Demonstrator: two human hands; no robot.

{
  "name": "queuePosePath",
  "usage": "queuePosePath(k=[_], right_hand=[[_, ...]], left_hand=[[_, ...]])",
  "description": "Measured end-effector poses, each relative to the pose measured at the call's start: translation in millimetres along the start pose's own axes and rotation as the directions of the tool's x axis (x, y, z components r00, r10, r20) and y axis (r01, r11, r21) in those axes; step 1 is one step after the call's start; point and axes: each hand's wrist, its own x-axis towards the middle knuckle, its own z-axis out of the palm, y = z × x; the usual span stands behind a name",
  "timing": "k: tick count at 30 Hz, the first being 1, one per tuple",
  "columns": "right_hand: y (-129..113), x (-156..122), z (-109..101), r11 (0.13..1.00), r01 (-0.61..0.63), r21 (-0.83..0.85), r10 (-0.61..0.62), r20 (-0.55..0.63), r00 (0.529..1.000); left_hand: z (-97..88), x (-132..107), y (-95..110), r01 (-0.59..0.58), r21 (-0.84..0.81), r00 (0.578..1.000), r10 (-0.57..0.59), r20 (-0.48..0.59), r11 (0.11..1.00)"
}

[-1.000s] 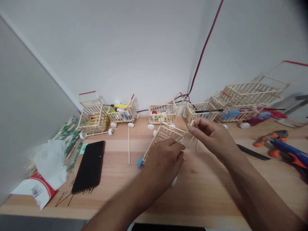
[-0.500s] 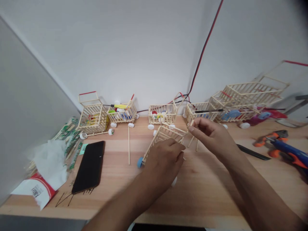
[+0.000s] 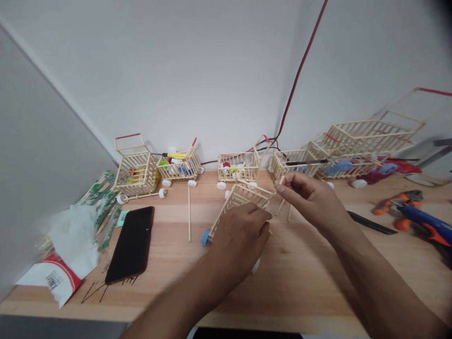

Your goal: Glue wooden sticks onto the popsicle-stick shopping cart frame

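A small shopping cart made of thin wooden sticks (image 3: 223, 217) stands in front of me, with a blue cap wheel (image 3: 205, 238) at its near left corner. My left hand (image 3: 240, 235) is closed over the cart's near side and hides much of it. Just right of the cart, my right hand (image 3: 309, 197) pinches a short wooden stick (image 3: 281, 180) between thumb and forefinger, at the end of the cart's upper rails. Whether that stick touches the cart I cannot tell. Two loose sticks (image 3: 289, 213) lie under the right hand.
Several finished stick carts (image 3: 238, 160) line the wall, some holding coloured caps. A phone (image 3: 130, 245), a single stick (image 3: 189, 214) and a torn packet (image 3: 58, 278) lie left. Orange-handled pliers (image 3: 399, 202), a blue glue gun (image 3: 429, 221) and a black strip (image 3: 372, 222) lie right.
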Motion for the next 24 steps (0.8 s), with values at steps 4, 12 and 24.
queuePosePath(k=[4,12,24], right_hand=[[-1.0,0.2,0.2,1.0,0.0,-0.015,0.0,-0.004,1.0],[-1.5,0.6,0.3,1.0,0.01,-0.015,-0.01,-0.004,1.0],[-1.7,-0.4,0.5,0.999,-0.028,0.037,0.028,-0.007,1.0]], left_hand=[[0.2,0.7,0.3,0.015,0.003,1.0,-0.015,0.007,1.0],[-0.8,0.0,1.0,0.007,0.002,1.0,-0.007,0.002,1.0],[-0.9,0.5,0.5,0.013,0.003,1.0,-0.013,0.005,1.0]])
